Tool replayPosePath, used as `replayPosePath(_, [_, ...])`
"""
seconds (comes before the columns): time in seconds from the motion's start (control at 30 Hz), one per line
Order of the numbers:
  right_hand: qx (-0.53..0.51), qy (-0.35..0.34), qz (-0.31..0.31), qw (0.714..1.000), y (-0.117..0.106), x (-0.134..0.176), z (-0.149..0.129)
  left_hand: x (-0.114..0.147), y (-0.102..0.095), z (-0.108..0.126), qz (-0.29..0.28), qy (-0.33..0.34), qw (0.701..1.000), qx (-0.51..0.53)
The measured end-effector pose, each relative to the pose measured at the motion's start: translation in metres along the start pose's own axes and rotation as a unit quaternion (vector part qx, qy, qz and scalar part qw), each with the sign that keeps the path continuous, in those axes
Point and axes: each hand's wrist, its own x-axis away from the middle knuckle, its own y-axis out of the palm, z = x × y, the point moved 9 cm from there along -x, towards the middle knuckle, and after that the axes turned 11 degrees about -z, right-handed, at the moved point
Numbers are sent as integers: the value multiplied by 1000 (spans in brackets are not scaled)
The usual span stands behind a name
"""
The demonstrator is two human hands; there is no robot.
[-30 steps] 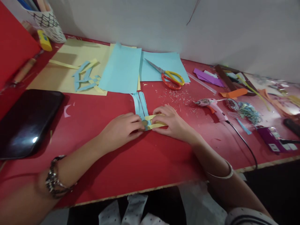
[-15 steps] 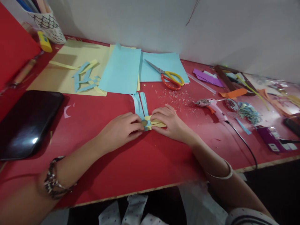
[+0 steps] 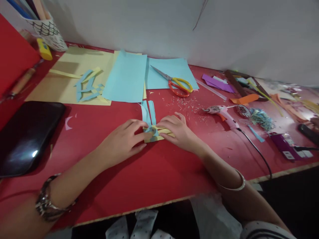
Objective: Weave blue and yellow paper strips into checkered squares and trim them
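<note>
Blue and yellow paper strips cross in a small woven piece (image 3: 156, 132) flat on the red table (image 3: 149, 176). Two blue strips (image 3: 152, 112) reach away from it towards the back. Yellow paper strips (image 3: 166, 132) run right, partly hidden under my right hand (image 3: 177, 132), whose thumb and fingers close over them. My left hand (image 3: 124, 137) has its fingers apart, and one fingertip rests on the left part of the weave. The thumb lies clear of the paper.
Scissors (image 3: 179, 86) lie on blue sheets (image 3: 126, 78) at the back. Cut strips (image 3: 87, 88) lie on a yellow sheet (image 3: 45, 89). A black phone-like slab (image 3: 27, 132) is at left. A pink glue gun (image 3: 224, 114) and a purple power socket (image 3: 284, 146) are at right.
My left fingers have spread apart and the thumb has come off the woven piece, showing more of its left end. My right hand stays on the yellow strips. The view has shifted slightly.
</note>
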Motion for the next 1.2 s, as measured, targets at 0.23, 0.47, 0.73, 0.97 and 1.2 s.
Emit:
replayPosePath(0.23, [-54, 63, 14, 996, -1, -7, 7, -1, 10, -19, -36, -114, 992, 44])
replayPosePath(0.47, [-100, 93, 33, 990, -6, -9, 16, -3, 11, -19, -47, -120, 990, 57])
replayPosePath(0.73, [-126, 70, 58, 988, -9, -10, 18, -4, 9, -18, -48, -115, 990, 66])
replayPosePath(0.97, [-64, 43, 71, 994, -10, -7, 9, -3, 11, -22, -32, -141, 989, 39])
replayPosePath(1.2, [-15, 111, 30, 993, -7, -7, 7, -1, 16, -29, -41, -185, 981, 28])
